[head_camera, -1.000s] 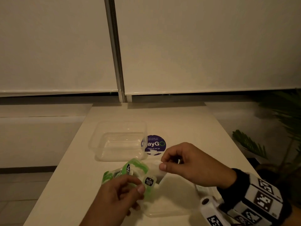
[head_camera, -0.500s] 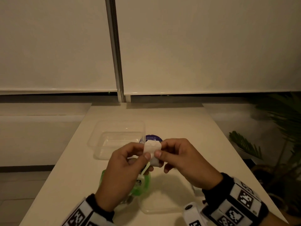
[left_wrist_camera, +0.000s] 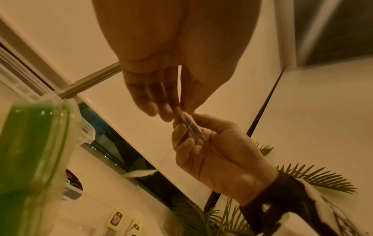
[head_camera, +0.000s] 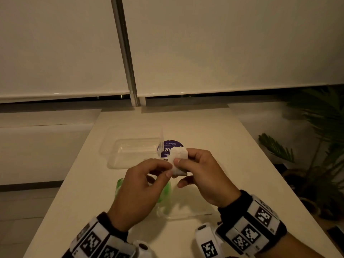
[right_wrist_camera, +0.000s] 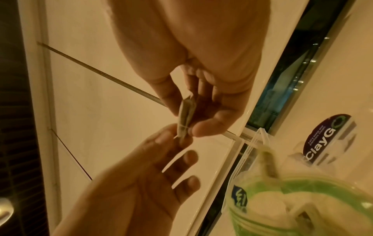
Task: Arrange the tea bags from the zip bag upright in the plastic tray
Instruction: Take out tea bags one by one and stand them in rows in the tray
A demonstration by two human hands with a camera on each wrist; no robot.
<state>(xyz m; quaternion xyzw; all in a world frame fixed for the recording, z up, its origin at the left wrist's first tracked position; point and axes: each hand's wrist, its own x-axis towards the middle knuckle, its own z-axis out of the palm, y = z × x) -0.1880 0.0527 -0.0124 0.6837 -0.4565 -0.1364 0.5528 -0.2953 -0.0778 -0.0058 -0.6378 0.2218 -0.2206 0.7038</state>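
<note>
Above the table [head_camera: 214, 138], between both hands, a white tea bag [head_camera: 177, 161] is held flat and slightly crumpled; the left hand [head_camera: 141, 192] pinches its near edge with thumb and forefinger, and the right hand [head_camera: 202, 175] holds its far side in a narrow grip. Fingers cover much of the bag. Beneath the left hand lies the green-trimmed zip bag [right_wrist_camera: 286, 206], largely hidden in the head view. The clear plastic tray [head_camera: 130, 151] sits beyond, beside a purple sticker [head_camera: 170, 146]. A plant [head_camera: 316, 142] stands at the right.
</note>
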